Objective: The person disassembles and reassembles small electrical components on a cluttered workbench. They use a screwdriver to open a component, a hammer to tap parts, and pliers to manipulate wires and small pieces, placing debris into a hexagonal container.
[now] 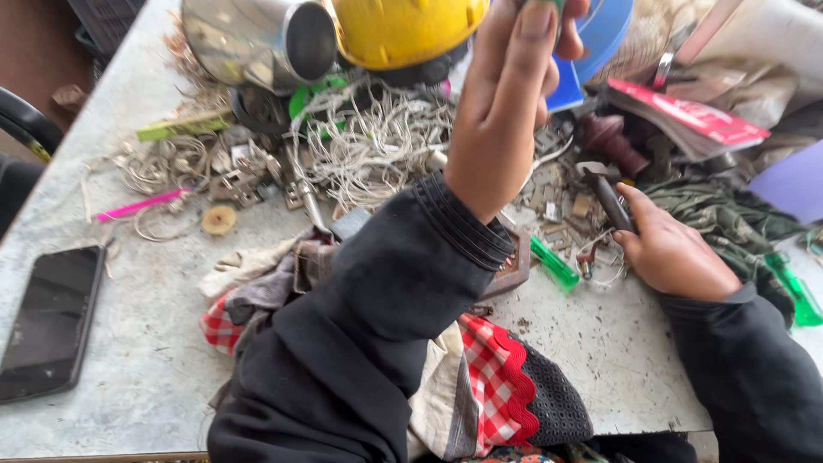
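My left hand point(510, 94) is raised high above the workbench, its fingers pinched shut on a small green-tipped object point(549, 7) that runs off the top of the view. Lower at the right, my right hand point(673, 249) rests on the bench and grips a dark tool handle point(610, 199) that points up and left. A green-handled screwdriver point(553, 261) lies just left of that hand among small metal parts point(561, 210). Both arms wear black sleeves.
Tangled white wire point(377, 141), a yellow helmet point(403, 30), a metal cup point(257, 39), a blue roll point(600, 34) and red booklets point(694, 116) crowd the back. A black phone point(51, 321) lies front left. Rags, one red-checked point(489, 377), lie at the front edge.
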